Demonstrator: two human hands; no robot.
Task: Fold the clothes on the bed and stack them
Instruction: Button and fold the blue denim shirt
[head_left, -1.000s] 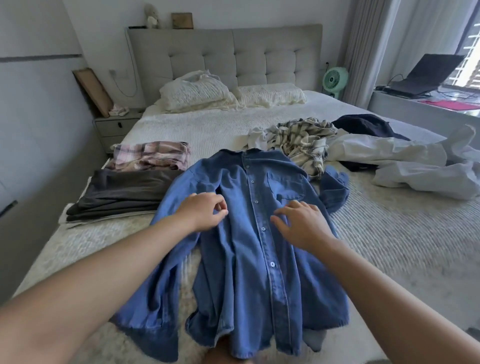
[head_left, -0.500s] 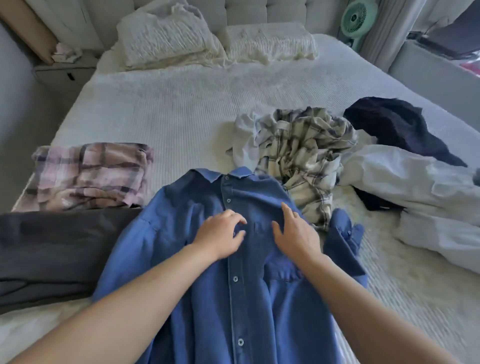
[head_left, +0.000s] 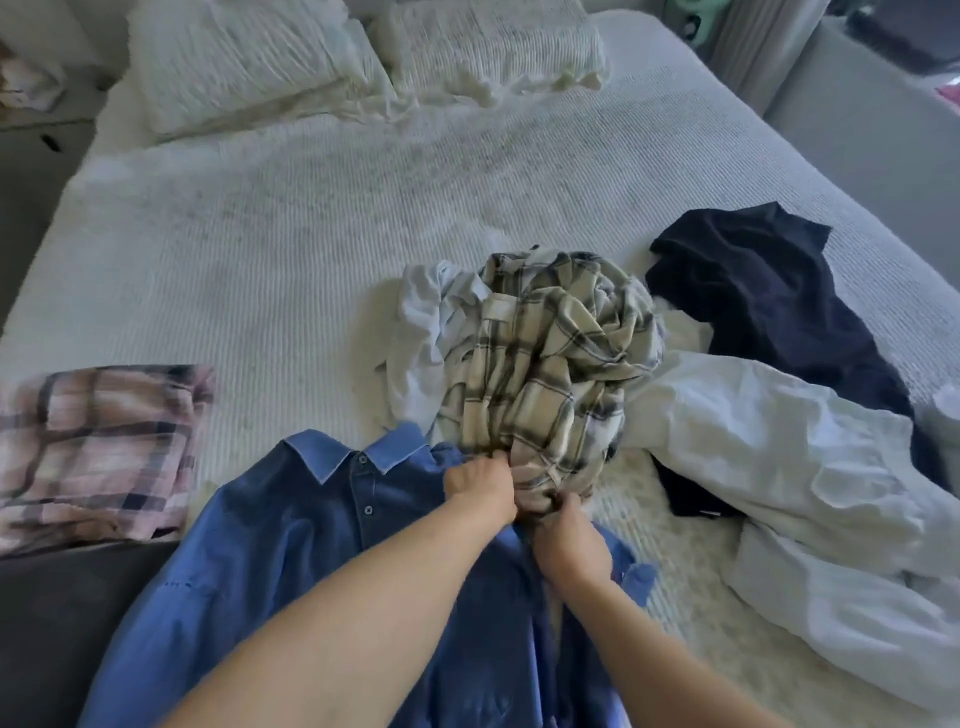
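Denim shirt (head_left: 291, 561) lies face up and buttoned at the near edge of the bed (head_left: 291, 249), collar away from the person, its right shoulder touching the crumpled plaid shirt (head_left: 545, 364). Left hand (head_left: 480, 486) and right hand (head_left: 569, 545) are both curled closed at that shoulder; whether they pinch denim, plaid or both cannot be told. Judged medium-weight, soft, non-slippery: best held at shoulder seams and hem for folding.

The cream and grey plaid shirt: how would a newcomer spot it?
Start at the white ribbed bedspread, then go to the blue denim shirt at its near edge. Just beyond that shirt's right shoulder, the crumpled cream and grey plaid shirt is the only checked garment lying unfolded.
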